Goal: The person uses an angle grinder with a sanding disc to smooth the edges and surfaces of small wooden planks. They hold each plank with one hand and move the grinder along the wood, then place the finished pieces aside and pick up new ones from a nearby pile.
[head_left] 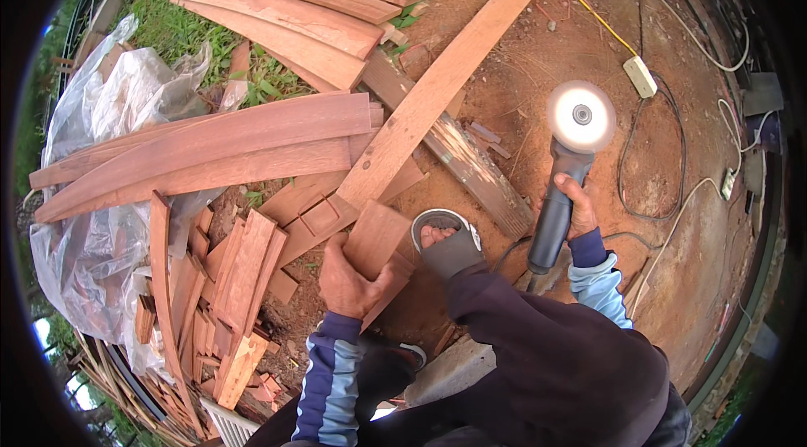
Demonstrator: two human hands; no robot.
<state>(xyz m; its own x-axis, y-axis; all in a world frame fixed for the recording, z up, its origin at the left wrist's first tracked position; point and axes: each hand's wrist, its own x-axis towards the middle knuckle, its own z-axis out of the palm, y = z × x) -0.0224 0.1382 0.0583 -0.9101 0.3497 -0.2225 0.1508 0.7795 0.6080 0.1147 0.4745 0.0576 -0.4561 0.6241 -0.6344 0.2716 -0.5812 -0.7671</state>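
Observation:
My right hand [580, 205] is wrapped round the dark body of an angle grinder [552, 216]. Its round pale disc [580, 116] points up and away, apart from any wood, and its face looks smeared as if spinning. With my left hand [357, 280] I grip a short reddish-brown wood block [376, 237], thumb on the right side and fingers on the left. Just beyond the block lies the near end of a long plank [454, 73], which slants away to the upper right. My sandalled foot [450, 241] rests right of the block, toes showing.
Curved boards [286, 140] are stacked at left, with more at the back. Offcuts [244, 270] lie heaped near left by clear plastic sheeting [84, 262]. A weathered beam [479, 174] crosses under the plank. A yellow cord, a white socket block [640, 77] and black cable lie right.

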